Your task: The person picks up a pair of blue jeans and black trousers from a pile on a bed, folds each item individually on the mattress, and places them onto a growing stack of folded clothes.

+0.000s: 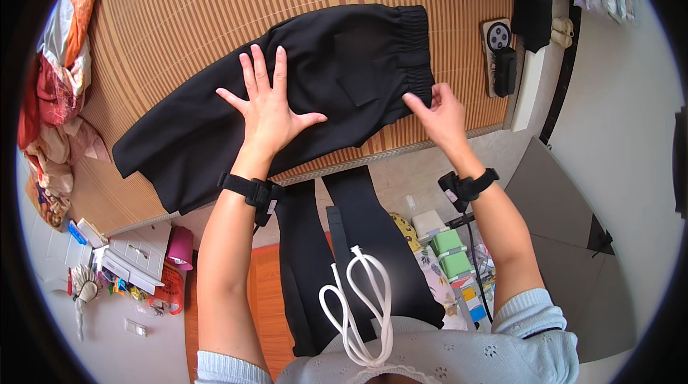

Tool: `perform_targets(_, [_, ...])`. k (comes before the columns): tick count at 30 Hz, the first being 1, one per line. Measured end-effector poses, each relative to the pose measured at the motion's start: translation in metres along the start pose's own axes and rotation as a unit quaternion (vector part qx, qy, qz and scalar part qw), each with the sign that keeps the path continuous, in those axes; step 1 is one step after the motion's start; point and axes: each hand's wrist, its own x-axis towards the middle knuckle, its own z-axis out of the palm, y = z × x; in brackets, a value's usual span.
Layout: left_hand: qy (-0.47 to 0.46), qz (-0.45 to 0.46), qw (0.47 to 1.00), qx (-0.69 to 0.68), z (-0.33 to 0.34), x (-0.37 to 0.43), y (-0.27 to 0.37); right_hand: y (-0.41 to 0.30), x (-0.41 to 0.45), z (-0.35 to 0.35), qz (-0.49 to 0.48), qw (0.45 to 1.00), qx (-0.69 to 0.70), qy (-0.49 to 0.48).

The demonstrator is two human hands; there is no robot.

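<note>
A pair of black trousers [306, 77] lies on its side on a slatted bamboo mat [204, 7], legs together and pointing left. The gathered elastic waistband [414, 45] is at the right end, and a pocket shows below it. My left hand [269, 107] rests palm down on the middle of the trousers, fingers spread wide. With thumb and fingertips my right hand [441, 109] pinches the near corner of the waistband. The fabric under my left palm is hidden.
A smartphone [490, 61] with a black device on it lies near the mat's right edge, beside folded black cloth [532, 13]. Crumpled bedding [59, 93] is heaped at the left. A white drawer cabinet [140, 249] stands lower left. Green boxes [450, 255] sit beside my legs.
</note>
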Motion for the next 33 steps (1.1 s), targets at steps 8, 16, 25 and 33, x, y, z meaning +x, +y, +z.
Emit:
perform_targets(8, [0.123, 0.041, 0.991, -0.012, 0.031, -0.002, -0.018, -0.007, 0.001, -0.005, -0.219, 0.975, -0.024, 0.036])
perform_targets(16, [0.119, 0.056, 0.991, -0.025, 0.025, -0.004, -0.016, 0.033, 0.034, 0.007, -0.110, 0.986, 0.120, 0.034])
perform_targets(25, [-0.058, 0.102, 0.991, 0.063, 0.004, -0.015, -0.019, -0.038, 0.041, -0.011, 0.090, 0.958, 0.174, -0.210])
perform_targets(33, [-0.054, 0.086, 0.994, 0.029, 0.000, -0.021, -0.024, -0.130, -0.060, 0.000, -0.202, 0.952, 0.139, -0.183])
